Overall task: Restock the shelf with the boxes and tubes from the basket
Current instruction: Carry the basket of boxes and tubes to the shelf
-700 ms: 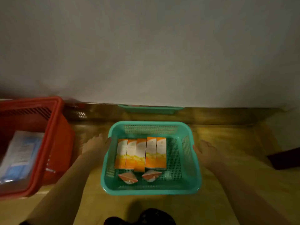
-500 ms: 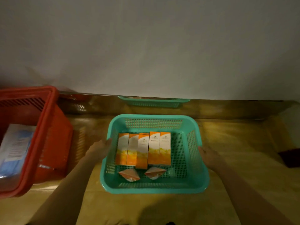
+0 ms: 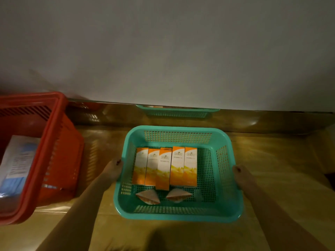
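Whereas 0.7 s back both hands lay merely alongside it, the left hand (image 3: 113, 170) and right hand (image 3: 243, 176) now clasp the teal basket (image 3: 174, 217) by its side rims, thumbs on top (the other fingers are hidden below the outer walls). Contents unshifted: five orange-and-white boxes (image 3: 165, 167) lie flat in a row on the basket floor, with two tubes (image 3: 147, 196) just in front of them. Surface: glossy yellow-brown board (image 3: 272, 178). A red basket (image 3: 54, 142) stands to the left, holding a blue-and-white packet (image 3: 16, 160). A reflective strip (image 3: 253, 120) at the foot of the plain grey wall (image 3: 163, 51) mirrors the teal rim.
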Tool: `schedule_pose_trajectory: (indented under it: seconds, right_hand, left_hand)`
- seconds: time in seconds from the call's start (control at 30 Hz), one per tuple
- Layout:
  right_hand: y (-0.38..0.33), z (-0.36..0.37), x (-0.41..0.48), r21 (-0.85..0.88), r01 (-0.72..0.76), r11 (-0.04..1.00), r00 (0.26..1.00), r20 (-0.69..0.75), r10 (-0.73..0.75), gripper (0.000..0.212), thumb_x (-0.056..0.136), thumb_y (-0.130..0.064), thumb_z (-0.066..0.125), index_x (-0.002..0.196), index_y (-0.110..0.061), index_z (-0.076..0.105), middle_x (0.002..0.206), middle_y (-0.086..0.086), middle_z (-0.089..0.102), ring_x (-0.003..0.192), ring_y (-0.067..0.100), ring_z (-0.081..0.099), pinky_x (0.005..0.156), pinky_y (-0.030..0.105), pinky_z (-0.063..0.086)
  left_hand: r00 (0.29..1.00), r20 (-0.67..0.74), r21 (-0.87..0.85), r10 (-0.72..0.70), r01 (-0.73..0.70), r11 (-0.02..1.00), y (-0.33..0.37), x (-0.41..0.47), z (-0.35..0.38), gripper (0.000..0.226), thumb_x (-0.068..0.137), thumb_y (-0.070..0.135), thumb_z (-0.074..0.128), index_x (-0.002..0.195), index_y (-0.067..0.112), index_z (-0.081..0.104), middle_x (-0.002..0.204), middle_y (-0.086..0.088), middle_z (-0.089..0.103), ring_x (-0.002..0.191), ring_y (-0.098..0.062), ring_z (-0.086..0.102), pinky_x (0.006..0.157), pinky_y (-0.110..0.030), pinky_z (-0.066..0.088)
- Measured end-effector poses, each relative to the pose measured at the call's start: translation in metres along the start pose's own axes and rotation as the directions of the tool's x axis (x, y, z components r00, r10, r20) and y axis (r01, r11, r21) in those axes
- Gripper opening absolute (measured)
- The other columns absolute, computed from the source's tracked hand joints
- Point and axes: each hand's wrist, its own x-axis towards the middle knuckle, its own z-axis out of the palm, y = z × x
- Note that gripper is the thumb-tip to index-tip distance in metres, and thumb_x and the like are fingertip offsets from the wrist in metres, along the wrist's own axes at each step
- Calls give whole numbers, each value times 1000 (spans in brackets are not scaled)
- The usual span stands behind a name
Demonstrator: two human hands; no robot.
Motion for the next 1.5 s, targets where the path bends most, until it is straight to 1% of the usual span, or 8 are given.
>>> schedule_pose_trajectory:
  seconds: [0.1, 0.27, 0.5, 0.7, 0.87, 1.0, 1.17, 1.5]
  right_hand:
    - [-3, -7, -5, 44, 18, 999, 1000, 1, -18, 40, 99, -24, 32, 124, 2, 49, 111, 21, 57, 92, 27, 50, 81, 37, 42]
    - [-15, -37, -23, 91, 79, 993, 997, -6, -79, 38, 98, -28, 35, 109, 1, 57, 94, 15, 61, 82, 25, 58, 73, 36, 49]
    - [-53, -125, -109, 142, 109, 984, 993, 25, -113, 33, 97, -30, 37, 103, -6, 59, 94, 15, 66, 87, 30, 65, 79, 42, 54]
    - [-86, -219, -212, 181, 119, 976, 992, 12, -123, 23, 97, -25, 39, 96, -7, 54, 79, 6, 58, 77, 22, 57, 59, 27, 46]
    - [-114, -304, -303, 137, 129, 982, 992, -20, -127, 31, 96, -29, 41, 92, -3, 58, 91, 14, 62, 82, 26, 58, 73, 32, 46]
    - [-133, -373, -383, 132, 140, 981, 990, -41, -135, 29, 96, -29, 41, 91, -5, 57, 91, 14, 59, 81, 24, 54, 66, 29, 41]
    - [-144, -442, -466, 143, 130, 981, 988, -106, -116, 36, 95, -31, 44, 103, -2, 64, 102, 18, 63, 102, 33, 58, 84, 37, 43]
    - [-99, -479, -587, 338, 70, 939, 963, -269, 25, 32, 90, -35, 51, 96, -8, 67, 103, 21, 66, 93, 31, 60, 84, 40, 48]
  left_hand:
    - [999, -22, -46, 26, -27, 999, 6, -3, -5, 30, 98, 18, 39, 116, -1, 54, 91, -13, 59, 72, -20, 55, 58, -27, 44]
    - [998, 55, -125, 34, -26, 992, 28, -25, -32, 31, 96, 26, 42, 114, 3, 53, 104, -23, 62, 98, -42, 63, 87, -56, 52]
    - [996, 7, -122, 87, -86, 989, 99, -115, -83, 20, 96, 16, 42, 80, 15, 54, 80, -7, 59, 68, -18, 58, 56, -27, 45]
    - [993, 18, -128, 119, -116, 985, 159, -220, -145, 21, 95, 12, 44, 78, 13, 56, 79, -7, 59, 67, -18, 56, 57, -28, 45]
    - [990, -3, -138, 142, -141, 980, 216, -313, -200, 9, 94, 7, 47, 93, 3, 56, 71, -7, 56, 62, -19, 53, 55, -28, 45]
    - [987, 37, -141, 156, -149, 979, 265, -389, -245, 15, 94, 8, 48, 80, 6, 55, 69, -10, 54, 57, -20, 50, 46, -22, 46]
    - [961, 151, -172, 232, -205, 963, 310, -467, -293, 13, 94, 7, 47, 94, 2, 59, 80, -16, 61, 72, -27, 57, 66, -34, 49]
    - [894, 238, 10, 379, -392, 920, 356, -547, -319, 18, 93, 14, 50, 86, 0, 60, 75, -16, 58, 58, -22, 52, 45, -22, 47]
